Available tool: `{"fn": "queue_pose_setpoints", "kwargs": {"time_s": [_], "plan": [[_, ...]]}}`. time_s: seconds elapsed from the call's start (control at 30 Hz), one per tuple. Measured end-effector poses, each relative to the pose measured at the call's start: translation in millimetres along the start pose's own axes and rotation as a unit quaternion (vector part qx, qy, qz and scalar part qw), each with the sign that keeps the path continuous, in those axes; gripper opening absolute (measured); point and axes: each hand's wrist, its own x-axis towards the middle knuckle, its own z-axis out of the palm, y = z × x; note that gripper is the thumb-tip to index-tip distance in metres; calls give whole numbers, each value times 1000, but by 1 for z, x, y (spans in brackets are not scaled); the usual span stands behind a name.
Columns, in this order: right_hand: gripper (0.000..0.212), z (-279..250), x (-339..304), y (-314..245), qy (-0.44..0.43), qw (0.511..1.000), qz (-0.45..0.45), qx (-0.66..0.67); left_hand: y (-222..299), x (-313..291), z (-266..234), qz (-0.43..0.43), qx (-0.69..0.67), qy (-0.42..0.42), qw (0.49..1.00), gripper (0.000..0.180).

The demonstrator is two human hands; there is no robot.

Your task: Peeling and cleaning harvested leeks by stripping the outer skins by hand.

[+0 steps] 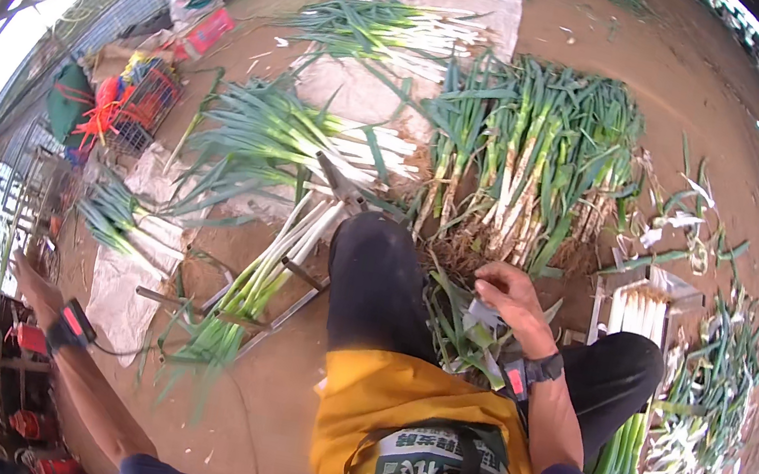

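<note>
My left hand reaches out to the far left, beside a metal rack of gear. Its fingers look stretched out, with nothing visible in them. Close in front of me, my right hand is curled, its fingers bent together over my lap. Something small and whitish shows under its palm, too hidden to name. Below that hand lie loose green leek leaves. Trimmed leeks rest on a metal stand left of my knee. Untrimmed leeks with soil on their roots stand bunched ahead of my knees.
Piles of cleaned leeks lie on pale sheets at left and ahead. On the right are a metal frame holding white leek stalks and a heap of peeled leaves. A wire basket stands back left.
</note>
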Motion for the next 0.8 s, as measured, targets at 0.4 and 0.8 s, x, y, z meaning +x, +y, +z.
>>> {"fn": "queue_pose_setpoints", "kwargs": {"time_s": [0.4,0.8], "plan": [[21,3,24,28,-18,997,63,-39,109,-284,288,-290,-236,-357,856,50],[14,-98,87,117,241,922,212,217,237,-354,489,-191,-276,-557,759,46]]}}
